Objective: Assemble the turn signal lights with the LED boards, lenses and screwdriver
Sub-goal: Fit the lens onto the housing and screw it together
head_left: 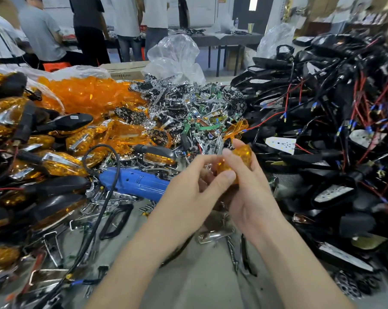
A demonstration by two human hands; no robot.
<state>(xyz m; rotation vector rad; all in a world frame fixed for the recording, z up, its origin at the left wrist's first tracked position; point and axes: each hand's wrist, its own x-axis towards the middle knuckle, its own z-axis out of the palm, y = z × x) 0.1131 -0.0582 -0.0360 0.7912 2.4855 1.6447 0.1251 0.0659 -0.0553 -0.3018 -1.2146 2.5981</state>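
No text can be read. A white sticker (73,117) on a black housing (81,122) is too small to make out. The print on a cardboard box (124,72) is blurred.

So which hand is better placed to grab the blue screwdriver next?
Left, probably: the left hand is next to the blue screwdriver; the right hand, farther off, grips the amber lens.

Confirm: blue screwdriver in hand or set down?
Set down: blue screwdriver lies among parts; left hand and right hand hold an amber lens.
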